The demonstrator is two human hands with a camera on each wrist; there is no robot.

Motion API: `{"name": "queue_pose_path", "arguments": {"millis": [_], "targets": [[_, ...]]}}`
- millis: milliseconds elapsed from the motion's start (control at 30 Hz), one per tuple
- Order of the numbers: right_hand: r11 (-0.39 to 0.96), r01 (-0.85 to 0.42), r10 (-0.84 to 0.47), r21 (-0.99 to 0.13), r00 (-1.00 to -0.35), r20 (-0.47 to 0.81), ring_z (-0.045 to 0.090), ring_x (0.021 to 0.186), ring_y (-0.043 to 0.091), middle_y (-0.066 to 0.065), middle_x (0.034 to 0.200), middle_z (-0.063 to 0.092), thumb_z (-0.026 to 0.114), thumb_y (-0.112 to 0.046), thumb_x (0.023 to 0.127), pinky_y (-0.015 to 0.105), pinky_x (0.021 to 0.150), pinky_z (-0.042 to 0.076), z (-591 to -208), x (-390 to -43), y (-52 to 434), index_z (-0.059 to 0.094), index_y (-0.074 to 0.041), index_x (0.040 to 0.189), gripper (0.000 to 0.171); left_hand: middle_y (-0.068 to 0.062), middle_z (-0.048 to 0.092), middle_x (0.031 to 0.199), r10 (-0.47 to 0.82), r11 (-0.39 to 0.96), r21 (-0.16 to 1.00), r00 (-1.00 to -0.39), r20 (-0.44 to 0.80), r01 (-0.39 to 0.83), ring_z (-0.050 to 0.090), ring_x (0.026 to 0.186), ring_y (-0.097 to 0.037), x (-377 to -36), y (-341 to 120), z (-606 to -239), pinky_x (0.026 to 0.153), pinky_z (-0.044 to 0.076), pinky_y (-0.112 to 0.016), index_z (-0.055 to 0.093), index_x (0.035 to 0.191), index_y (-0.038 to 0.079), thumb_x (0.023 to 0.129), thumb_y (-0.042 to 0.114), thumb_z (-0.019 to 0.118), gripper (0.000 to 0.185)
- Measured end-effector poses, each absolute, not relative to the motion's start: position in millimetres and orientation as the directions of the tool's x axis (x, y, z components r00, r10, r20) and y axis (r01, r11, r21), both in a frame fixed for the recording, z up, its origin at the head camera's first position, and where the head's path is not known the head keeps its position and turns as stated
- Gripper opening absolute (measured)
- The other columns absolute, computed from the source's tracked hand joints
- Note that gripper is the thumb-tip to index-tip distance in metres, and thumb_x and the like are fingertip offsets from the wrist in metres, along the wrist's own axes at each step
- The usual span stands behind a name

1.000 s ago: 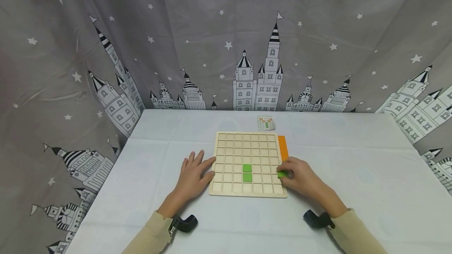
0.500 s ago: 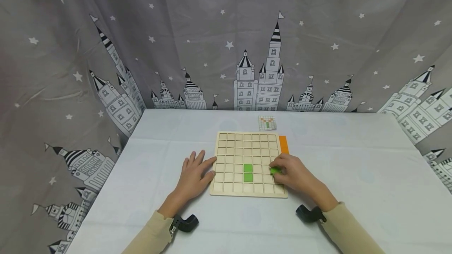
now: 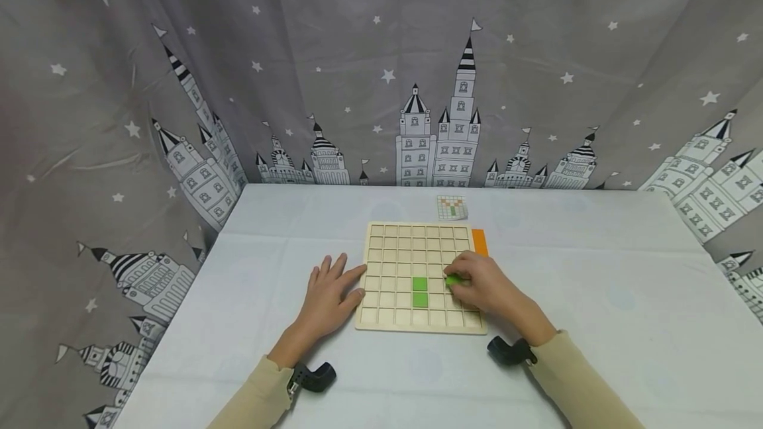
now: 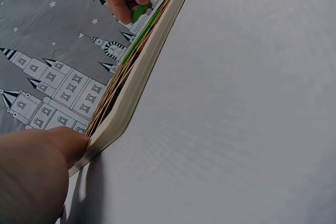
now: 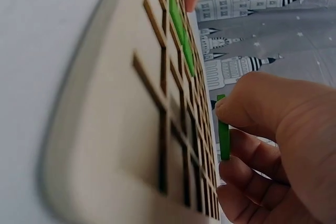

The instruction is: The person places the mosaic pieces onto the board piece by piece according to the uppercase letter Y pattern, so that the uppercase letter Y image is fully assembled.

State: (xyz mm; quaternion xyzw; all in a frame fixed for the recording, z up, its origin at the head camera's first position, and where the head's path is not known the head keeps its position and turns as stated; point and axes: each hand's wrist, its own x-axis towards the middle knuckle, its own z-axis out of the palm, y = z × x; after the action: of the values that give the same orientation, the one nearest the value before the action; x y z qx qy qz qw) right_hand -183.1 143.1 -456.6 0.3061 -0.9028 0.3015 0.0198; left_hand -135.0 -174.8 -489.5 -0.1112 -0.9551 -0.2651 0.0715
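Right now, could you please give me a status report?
Right grip pinching green tile above wooden board. Left grip touching board's left edge. Two green tiles seated; nothing visibly blocking.

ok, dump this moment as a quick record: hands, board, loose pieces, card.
left_hand: left hand touches the board's left edge, fingers extended
right_hand: right hand pinches a green tile above the board
board: pale gridded board; two green tiles in adjoining cells of the middle column
orange: orange strip by board's right edge, partly hidden; piece count unclear
card: gridded card beyond the board, orange and green squares printed
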Motion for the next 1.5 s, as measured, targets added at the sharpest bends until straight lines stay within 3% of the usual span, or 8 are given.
{"name": "queue_pose_path", "arguments": {"millis": [533, 967, 1500], "targets": [[0.606, -0.614, -0.582, -0.506, -0.776, 0.244, 0.059, 0.082, 0.014, 0.003, 0.095, 0.067, 0.069, -0.006, 0.079, 0.029, 0.072, 0.05, -452, -197, 115, 0.076, -0.008, 0.1, 0.022, -0.024, 0.036, 0.153, 0.173, 0.839, 0.489, -0.969, 0.179, 0.24, 0.02, 0.145, -0.051, -135, -175, -490, 0.112, 0.015, -0.07, 0.06, 0.135, 0.018, 0.093, 0.032, 0.061, 0.044], [0.625, -0.568, -0.584, -0.536, -0.795, 0.162, 0.052, 0.076, 0.011, 0.005, 0.099, 0.068, 0.07, -0.004, 0.08, 0.023, 0.067, 0.046, -451, -205, 105, 0.075, -0.006, 0.103, 0.024, -0.024, 0.035, 0.154, 0.17, 0.841, 0.49, -0.972, 0.162, 0.229, 0.019, 0.145, -0.051, -136, -174, -488, 0.112, 0.014, -0.07, 0.059, 0.135, 0.017, 0.093, 0.032, 0.061, 0.044], [0.59, -0.595, -0.612, -0.546, -0.771, 0.178, 0.06, 0.084, 0.014, 0.005, 0.1, 0.071, 0.068, -0.005, 0.081, 0.029, 0.076, 0.05, -452, -214, 92, 0.075, -0.006, 0.105, 0.026, -0.024, 0.036, 0.153, 0.173, 0.841, 0.488, -0.971, 0.166, 0.233, 0.02, 0.145, -0.051, -136, -175, -487, 0.112, 0.014, -0.07, 0.06, 0.135, 0.018, 0.093, 0.032, 0.061, 0.044]]}}
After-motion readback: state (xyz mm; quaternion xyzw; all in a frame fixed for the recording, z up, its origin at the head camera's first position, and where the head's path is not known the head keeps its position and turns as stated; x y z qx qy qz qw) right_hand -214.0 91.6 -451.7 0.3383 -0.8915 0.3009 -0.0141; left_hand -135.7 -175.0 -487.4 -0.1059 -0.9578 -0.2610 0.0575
